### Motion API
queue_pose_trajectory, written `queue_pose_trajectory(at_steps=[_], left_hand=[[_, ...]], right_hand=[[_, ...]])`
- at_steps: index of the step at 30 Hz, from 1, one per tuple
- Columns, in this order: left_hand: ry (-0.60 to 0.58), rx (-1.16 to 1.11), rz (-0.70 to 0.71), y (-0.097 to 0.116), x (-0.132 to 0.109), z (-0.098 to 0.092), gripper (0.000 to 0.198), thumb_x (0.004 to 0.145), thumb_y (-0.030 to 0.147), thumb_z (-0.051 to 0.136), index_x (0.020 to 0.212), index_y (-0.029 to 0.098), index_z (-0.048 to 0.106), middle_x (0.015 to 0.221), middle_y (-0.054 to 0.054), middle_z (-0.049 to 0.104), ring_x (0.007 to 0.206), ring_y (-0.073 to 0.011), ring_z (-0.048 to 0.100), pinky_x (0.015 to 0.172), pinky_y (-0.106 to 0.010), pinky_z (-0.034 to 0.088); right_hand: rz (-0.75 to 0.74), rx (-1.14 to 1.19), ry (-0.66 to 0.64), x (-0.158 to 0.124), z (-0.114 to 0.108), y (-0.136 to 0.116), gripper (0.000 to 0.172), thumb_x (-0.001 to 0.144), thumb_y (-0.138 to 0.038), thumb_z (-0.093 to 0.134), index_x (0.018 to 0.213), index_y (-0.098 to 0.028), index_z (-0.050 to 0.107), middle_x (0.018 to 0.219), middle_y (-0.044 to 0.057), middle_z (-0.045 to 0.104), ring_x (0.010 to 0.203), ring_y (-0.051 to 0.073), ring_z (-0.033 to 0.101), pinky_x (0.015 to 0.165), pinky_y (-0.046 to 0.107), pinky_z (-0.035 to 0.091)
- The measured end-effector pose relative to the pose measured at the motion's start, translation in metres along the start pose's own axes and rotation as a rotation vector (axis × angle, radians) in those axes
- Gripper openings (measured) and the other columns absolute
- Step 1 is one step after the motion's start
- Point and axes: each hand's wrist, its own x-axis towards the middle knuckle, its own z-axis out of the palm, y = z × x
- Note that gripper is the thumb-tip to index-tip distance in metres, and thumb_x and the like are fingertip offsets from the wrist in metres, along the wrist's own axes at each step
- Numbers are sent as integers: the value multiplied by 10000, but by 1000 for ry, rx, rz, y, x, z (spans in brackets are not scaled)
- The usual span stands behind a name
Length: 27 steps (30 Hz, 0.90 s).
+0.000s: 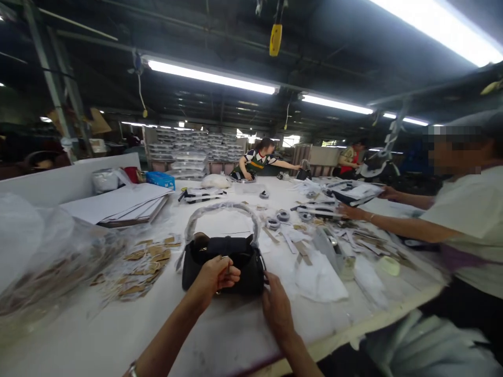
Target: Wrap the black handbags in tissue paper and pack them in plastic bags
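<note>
A black handbag (243, 275) stands upright on the white table in front of me, its top open. Its arched handle (222, 207) is wrapped in pale, see-through film and rises behind the opening. My left hand (214, 280) is curled closed in front of the bag's opening; a small shiny bit shows at its fingertips, too small to name. At the bag's lower right side, my right hand (278, 309) grips the edge, with some of its fingers hidden.
Tan pieces (147, 264) and plastic film (51, 251) lie left, near stacked white sheets (118, 203) and a blue box (160, 180). White wrapping (320, 275) and tape rolls (283, 215) lie right. A co-worker (467, 209) handles a wrapped bag at right; another person (261, 159) works across the table.
</note>
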Motion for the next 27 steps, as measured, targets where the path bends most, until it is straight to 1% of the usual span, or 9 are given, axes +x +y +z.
queue_pose_trajectory(at_steps=[2,4,7,10,13,19,24,25,27], left_hand=[[-44,72,38,-6,-5,-6,398,735,531,705,766,174,533,867,-119,739,911,-242,704,804,-326,550],[-65,125,90,-11,-9,-13,436,727,592,681,725,189,516,1013,-148,731,1138,-288,621,996,-407,471],[-36,170,130,-19,-9,-21,494,732,668,639,771,180,574,1194,-163,672,1270,-308,519,1109,-452,358],[71,113,148,-28,-1,-27,597,671,737,647,833,164,614,1184,-171,675,1265,-330,519,1102,-471,372],[155,46,170,-38,8,-33,584,627,722,694,778,163,614,1065,-158,721,1216,-334,562,1068,-447,419],[265,137,159,-51,10,-38,574,602,665,731,846,148,675,965,-125,748,1051,-339,652,975,-427,487],[340,191,232,-56,11,-34,463,651,654,666,612,204,562,859,-95,747,1024,-325,653,943,-394,485],[346,220,264,-56,11,-34,471,670,664,637,589,210,538,856,-91,742,1007,-317,655,932,-388,488],[323,350,358,-55,8,-35,486,718,678,568,572,216,531,823,-77,723,938,-293,659,887,-372,501]], right_hand=[[12,-7,3,1,-1,-2,480,819,-60,403,1259,-207,523,1143,97,638,1067,219,617,932,394,532],[28,-12,-4,2,-2,-4,495,801,-44,404,1254,-203,525,1133,95,638,1047,219,623,930,398,535],[40,-7,-17,2,-2,-5,516,789,-25,402,1261,-197,519,1122,92,635,1040,217,623,941,407,531],[37,2,-11,3,-3,-6,529,792,-22,403,1276,-205,509,1134,89,629,1057,213,616,956,411,524],[37,20,-5,3,-3,-6,517,800,-30,403,1269,-216,514,1128,85,628,1061,212,614,959,409,521],[83,66,-24,-1,2,-2,494,807,-46,394,1250,-218,530,1113,77,641,1029,207,633,914,369,541],[179,131,22,0,6,8,385,847,-176,481,1223,-222,548,1146,89,635,1054,234,624,908,382,532],[218,153,53,1,7,11,408,835,-218,528,1243,-212,531,1191,102,618,1101,252,603,935,403,517],[319,220,108,4,9,17,602,779,-297,624,1341,-177,443,1342,148,529,1244,299,511,1014,459,458]])
